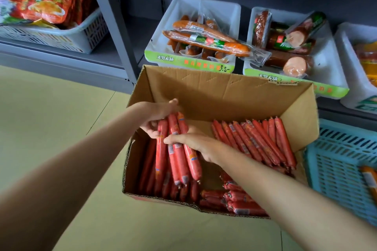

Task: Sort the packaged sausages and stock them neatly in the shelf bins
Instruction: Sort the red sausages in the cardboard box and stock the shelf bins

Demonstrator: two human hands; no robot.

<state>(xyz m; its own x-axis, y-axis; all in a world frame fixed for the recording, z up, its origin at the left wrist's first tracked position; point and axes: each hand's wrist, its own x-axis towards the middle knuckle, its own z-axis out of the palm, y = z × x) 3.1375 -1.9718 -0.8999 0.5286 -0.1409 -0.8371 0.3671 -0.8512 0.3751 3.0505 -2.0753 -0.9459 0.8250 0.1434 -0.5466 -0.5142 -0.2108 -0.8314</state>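
**Bundle of red sausages gripped by both hands over the box**

Head view:
- An open cardboard box is seen at frame centre, sitting on a pale yellow-green floor.
- A bundle of red sausage sticks is held over the left part of the box, ends pointing toward the lower edge of the frame.
- Left hand: placed at the bundle's far end, fingers curled round it from the left, thumb above. Closed on the bundle.
- Right hand: laid across the bundle's middle from the right, fingers wrapped over the top sticks. Also closed on the bundle.
- More red sticks are stacked in the box under the bundle; a neat row is lined up at centre right, and a loose pile lies at the box's near-right corner.
- Two white shelf bins are seen above the box: left bin with long orange vacuum-packed sausages, right bin with thicker dark ones. Green label strips are fixed to both fronts.
- A third white bin is cut off at the right edge; contents can't be made out.
- A blue basket is seen at lower right, just beside the box, with one orange stick inside.
- A white basket with red snack packs is at upper left.
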